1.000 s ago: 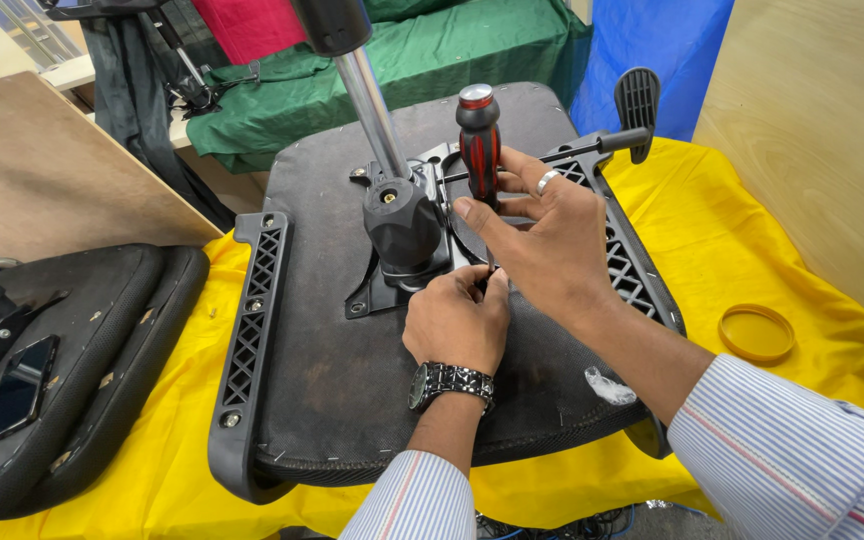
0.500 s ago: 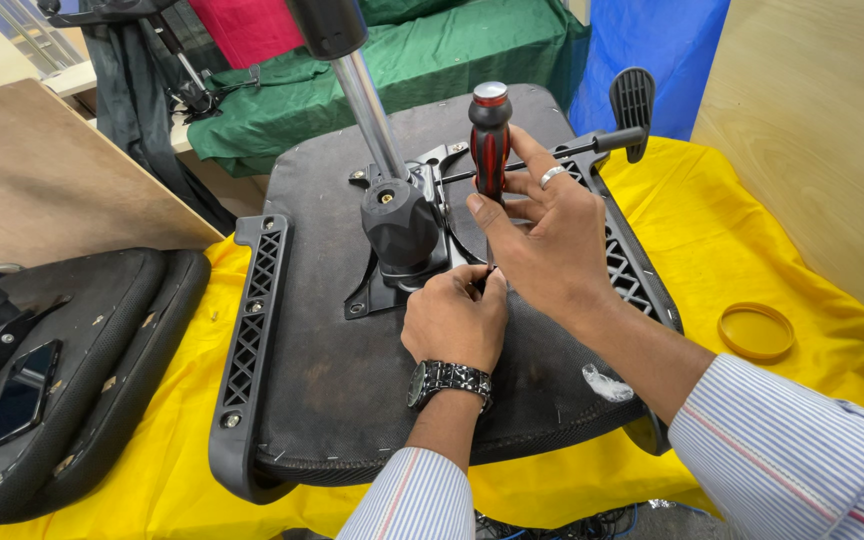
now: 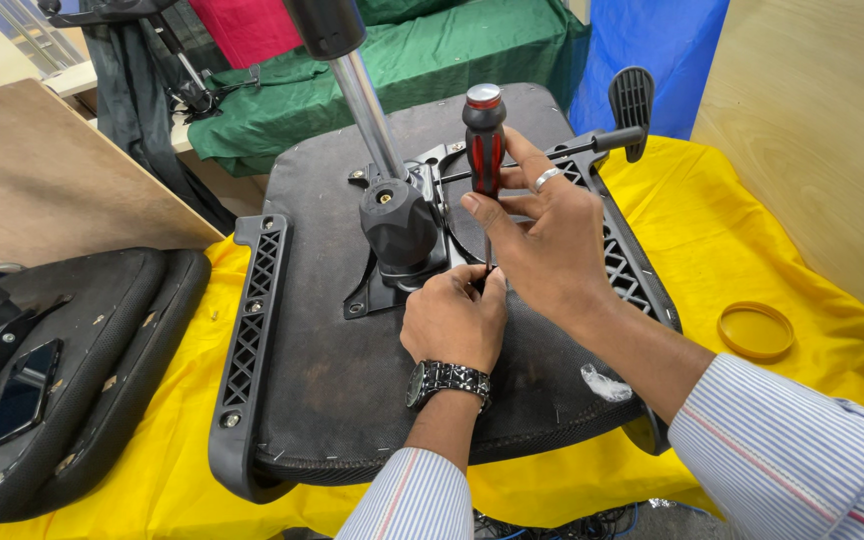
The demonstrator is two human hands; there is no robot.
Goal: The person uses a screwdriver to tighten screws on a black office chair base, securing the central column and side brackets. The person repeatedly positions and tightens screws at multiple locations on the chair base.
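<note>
Red-and-black screwdriver [image 3: 484, 135] stood nearly upright, handle at 12 o'clock, its shaft running down to 6 where my left hand [image 3: 452, 322] was curled shut around the tip against the seat [image 3: 332, 380]. My right hand [image 3: 542, 240] gripped the handle from 5 o'clock, fingers wrapped on it, just right of the mechanism [image 3: 397, 225]; I couldn't see the screw

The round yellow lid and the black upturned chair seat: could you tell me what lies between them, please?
Only bare yellow cloth separates lid from seat, per the head view.
</note>
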